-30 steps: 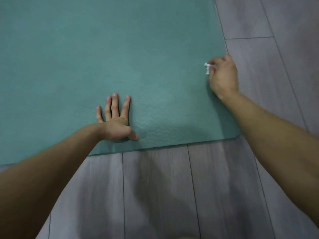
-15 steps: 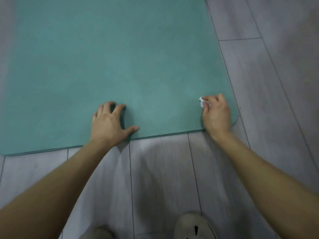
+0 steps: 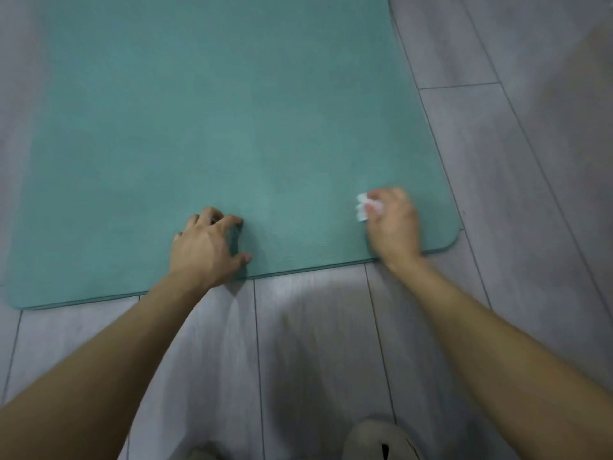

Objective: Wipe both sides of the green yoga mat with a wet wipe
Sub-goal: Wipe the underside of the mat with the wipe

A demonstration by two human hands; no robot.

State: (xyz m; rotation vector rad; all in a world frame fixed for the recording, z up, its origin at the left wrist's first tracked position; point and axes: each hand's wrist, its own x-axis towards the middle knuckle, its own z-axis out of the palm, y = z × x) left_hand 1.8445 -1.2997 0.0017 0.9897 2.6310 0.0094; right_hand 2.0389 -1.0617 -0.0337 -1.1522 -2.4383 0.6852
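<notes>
Nearest us is a grey-beige perforated slipper at the bottom edge. It stands on the grey wood-look floor: smooth planks, thin dark seams. Both bare forearms reach forward from here.

Next comes the near short edge of the green yoga mat. It lies flat on the floor. It's thin, with rounded corners and a matte fine-grained top, likely soft foam with some grip.

The left hand sits just inside that edge, near the middle. Its fingers are bent claw-like, tips and thumb planted on the mat, grasping nothing we can see.

The right hand is by the near-right corner, fingers clenched round a white wet wipe. The wipe is thin and crumpled, and part of it pokes out left of the knuckles. It's blurred here, so we can't confirm wipe-to-mat contact.

Beyond the hands the mat runs out of view at the top, plain, no visible marks.

We judge the step to be wiping the upper face at this end; the underside needs a flip later. To do it well:
- Flatten the wipe under the fingers rather than balling it.
- Press evenly, in overlapping passes out to the edge and round the corner.
- Bear down with the left hand so the light mat doesn't creep or ruck on the slick floor.
</notes>
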